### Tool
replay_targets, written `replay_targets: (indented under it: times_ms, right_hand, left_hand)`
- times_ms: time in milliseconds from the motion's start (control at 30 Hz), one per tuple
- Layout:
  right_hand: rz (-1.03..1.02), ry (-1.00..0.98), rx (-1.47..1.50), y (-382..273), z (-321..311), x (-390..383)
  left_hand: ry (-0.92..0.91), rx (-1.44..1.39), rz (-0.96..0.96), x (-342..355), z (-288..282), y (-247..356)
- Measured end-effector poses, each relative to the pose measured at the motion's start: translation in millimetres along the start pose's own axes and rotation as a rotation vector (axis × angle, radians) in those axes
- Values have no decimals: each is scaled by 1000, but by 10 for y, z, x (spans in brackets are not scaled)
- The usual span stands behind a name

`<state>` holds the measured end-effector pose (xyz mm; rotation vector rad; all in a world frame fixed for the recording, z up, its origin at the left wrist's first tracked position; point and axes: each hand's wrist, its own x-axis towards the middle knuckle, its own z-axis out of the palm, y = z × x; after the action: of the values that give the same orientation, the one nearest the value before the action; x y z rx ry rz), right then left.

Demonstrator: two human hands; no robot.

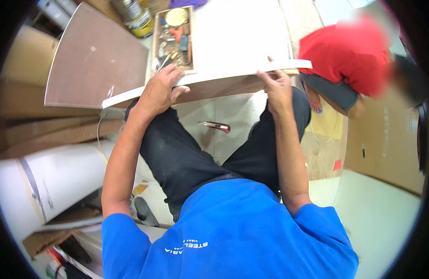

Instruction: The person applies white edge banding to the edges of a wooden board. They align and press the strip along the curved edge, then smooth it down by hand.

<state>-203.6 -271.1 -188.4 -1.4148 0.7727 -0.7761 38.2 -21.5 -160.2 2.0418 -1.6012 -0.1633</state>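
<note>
A long white edging strip (224, 73) runs across in front of my knees, along the near edge of a white-topped board (242, 32) with a brown underside. The strip's two ends stick out to the left and right. My left hand (164, 90) grips the strip left of the middle, thumb on the near side and fingers over the top. Farther right, my right hand (277, 88) pinches it between thumb and fingers near the board's right end. The fingertips are partly hidden behind the strip. Below, on the floor between my legs, lies a red utility knife (215, 126) with its blade out.
A wooden toolbox (191, 42) of mixed tools sits beyond my left hand, near a yellow-labelled can (142, 24). A curved brown panel (98, 60) leans at left, above a large white roll (61, 186). At right a person in a red shirt (345, 56) bends low.
</note>
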Motion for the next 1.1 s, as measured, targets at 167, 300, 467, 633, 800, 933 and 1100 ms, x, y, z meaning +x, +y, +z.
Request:
replay_targets:
  times_ms: [167, 300, 467, 633, 800, 933, 1100]
  right_hand:
    - [-71, 152, -365, 97, 6, 40]
    - [-46, 281, -440, 37, 34, -41]
    - [31, 369, -442, -17, 31, -188]
    - [-32, 460, -462, 133, 22, -229]
    - [202, 321, 22, 246, -53, -144]
    - [233, 282, 187, 257, -152, -110]
    - [-17, 716, -273, 292, -219, -13]
  left_hand:
    - [70, -79, 12, 134, 115, 104]
    - [31, -70, -69, 101, 95, 132]
    - [23, -96, -116, 100, 95, 169]
    - [22, -114, -137, 88, 90, 185]
    - [21, -73, -150, 99, 86, 205]
    - [25, 15, -143, 100, 87, 224]
    - [44, 6, -114, 91, 103, 231]
